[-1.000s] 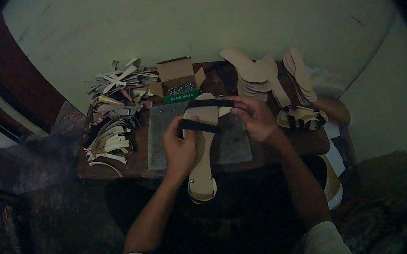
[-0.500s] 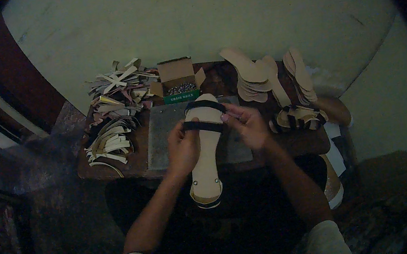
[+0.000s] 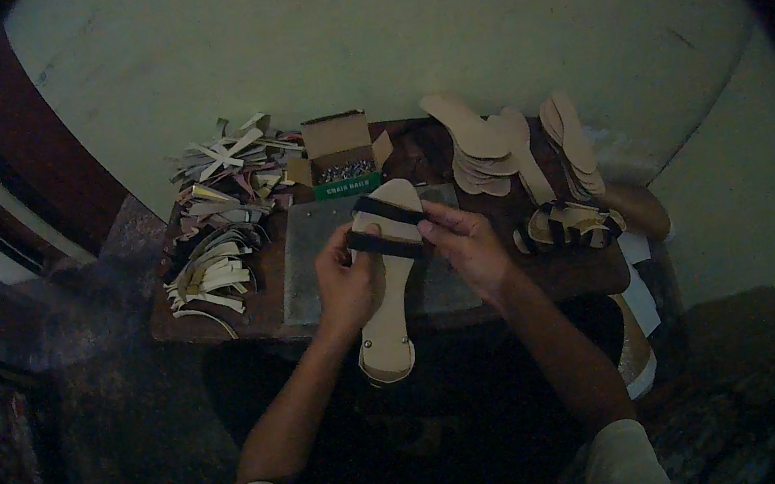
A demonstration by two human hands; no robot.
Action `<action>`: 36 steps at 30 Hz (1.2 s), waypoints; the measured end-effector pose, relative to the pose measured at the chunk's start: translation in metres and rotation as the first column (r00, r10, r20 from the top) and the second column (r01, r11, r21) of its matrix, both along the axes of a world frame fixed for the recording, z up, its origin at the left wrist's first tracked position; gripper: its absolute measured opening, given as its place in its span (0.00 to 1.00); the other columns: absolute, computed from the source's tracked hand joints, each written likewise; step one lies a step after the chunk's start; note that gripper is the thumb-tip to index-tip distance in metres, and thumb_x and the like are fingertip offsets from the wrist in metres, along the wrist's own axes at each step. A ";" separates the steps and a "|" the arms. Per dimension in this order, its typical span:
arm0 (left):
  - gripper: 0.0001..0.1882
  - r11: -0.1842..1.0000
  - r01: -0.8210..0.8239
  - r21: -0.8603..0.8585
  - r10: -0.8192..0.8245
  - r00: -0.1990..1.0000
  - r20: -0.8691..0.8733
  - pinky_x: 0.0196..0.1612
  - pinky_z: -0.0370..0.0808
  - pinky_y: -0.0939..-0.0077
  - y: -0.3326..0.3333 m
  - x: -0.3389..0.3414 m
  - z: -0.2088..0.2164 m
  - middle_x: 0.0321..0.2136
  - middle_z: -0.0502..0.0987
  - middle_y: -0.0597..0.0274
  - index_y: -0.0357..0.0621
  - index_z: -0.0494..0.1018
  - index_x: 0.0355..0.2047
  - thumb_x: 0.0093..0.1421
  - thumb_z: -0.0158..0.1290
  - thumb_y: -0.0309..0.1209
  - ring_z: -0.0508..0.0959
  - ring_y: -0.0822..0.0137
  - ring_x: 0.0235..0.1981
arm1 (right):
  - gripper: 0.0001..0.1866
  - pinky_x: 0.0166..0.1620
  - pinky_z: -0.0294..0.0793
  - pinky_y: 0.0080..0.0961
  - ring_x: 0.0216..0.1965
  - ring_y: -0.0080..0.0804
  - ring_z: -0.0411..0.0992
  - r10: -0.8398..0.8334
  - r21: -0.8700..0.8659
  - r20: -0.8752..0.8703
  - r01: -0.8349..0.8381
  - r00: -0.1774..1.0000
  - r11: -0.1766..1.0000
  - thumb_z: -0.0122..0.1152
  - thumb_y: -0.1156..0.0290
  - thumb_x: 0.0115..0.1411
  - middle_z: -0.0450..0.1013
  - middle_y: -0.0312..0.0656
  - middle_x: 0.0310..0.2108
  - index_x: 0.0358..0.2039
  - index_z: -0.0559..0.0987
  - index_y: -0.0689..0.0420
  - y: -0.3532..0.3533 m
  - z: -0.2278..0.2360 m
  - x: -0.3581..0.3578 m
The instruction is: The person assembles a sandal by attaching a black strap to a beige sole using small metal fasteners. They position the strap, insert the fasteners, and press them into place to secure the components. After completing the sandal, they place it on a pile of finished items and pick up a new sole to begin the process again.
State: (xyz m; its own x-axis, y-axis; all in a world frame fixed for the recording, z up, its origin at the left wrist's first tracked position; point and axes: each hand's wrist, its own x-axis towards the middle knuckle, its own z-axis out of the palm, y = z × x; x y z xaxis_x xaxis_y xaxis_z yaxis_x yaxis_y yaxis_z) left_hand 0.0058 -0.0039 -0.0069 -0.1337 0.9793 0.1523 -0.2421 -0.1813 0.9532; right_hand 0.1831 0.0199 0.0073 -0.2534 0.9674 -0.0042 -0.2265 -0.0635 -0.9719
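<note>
Both hands hold a beige sandal (image 3: 396, 288) above the front of the bench, its toe pointing away from me and its heel toward my lap. Two black straps cross its front half, and two small metal nail heads show near the heel. My left hand (image 3: 348, 279) grips the left edge, the thumb by the lower strap. At the right edge, my right hand (image 3: 469, 245) pinches the sandal beside the strap ends; its fingertips are partly hidden. Under the sandal lies a grey slab (image 3: 314, 259) on the dark wooden bench (image 3: 552, 281).
Beyond the slab stands an open box of nails (image 3: 347, 186). Strap strips (image 3: 211, 272) are heaped along the left side. At the right are stacked beige insoles (image 3: 477, 152), more insoles (image 3: 570, 142) and black-strapped sandals (image 3: 570, 226). A pale wall rises behind the bench.
The sandal has tilted in my hands, its heel end moving slightly up and left, so the heel strap shows less. The straps look more slanted now. Both hands keep their hold.
</note>
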 end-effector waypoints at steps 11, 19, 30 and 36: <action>0.11 0.999 0.044 0.016 -0.037 0.957 -0.287 0.35 0.71 0.79 -0.003 -0.004 0.015 0.30 0.79 0.64 0.37 0.76 0.37 0.60 0.58 0.33 0.75 0.77 0.33 | 0.20 0.54 0.69 0.26 0.51 0.28 0.70 0.035 0.237 0.191 -0.080 0.981 0.968 0.57 0.76 0.62 0.73 0.42 0.49 0.55 0.71 0.62 0.003 0.028 0.013; 0.10 0.970 0.242 -0.011 -0.227 0.895 -0.385 0.35 0.71 0.78 -0.012 0.003 0.015 0.28 0.79 0.65 0.38 0.76 0.38 0.60 0.57 0.32 0.75 0.77 0.32 | 0.12 0.52 0.70 0.25 0.48 0.26 0.72 0.097 0.226 0.518 -0.246 0.850 0.943 0.59 0.78 0.60 0.75 0.42 0.47 0.45 0.80 0.61 0.004 0.036 0.027; 0.13 0.954 0.301 0.007 -0.269 0.862 -0.429 0.38 0.71 0.79 -0.005 -0.001 0.006 0.34 0.78 0.66 0.38 0.74 0.44 0.57 0.55 0.25 0.73 0.77 0.36 | 0.14 0.50 0.72 0.29 0.43 0.29 0.76 0.003 0.419 0.513 -0.253 0.858 0.872 0.61 0.77 0.55 0.79 0.44 0.40 0.44 0.79 0.58 0.003 0.030 0.026; 0.13 0.940 0.342 -0.014 -0.320 0.862 -0.393 0.40 0.71 0.80 -0.004 -0.003 0.004 0.36 0.78 0.65 0.39 0.74 0.42 0.55 0.53 0.22 0.74 0.76 0.38 | 0.14 0.50 0.72 0.27 0.44 0.28 0.76 0.005 0.390 0.559 -0.268 0.829 0.881 0.59 0.78 0.55 0.79 0.44 0.39 0.44 0.79 0.59 0.002 0.036 0.025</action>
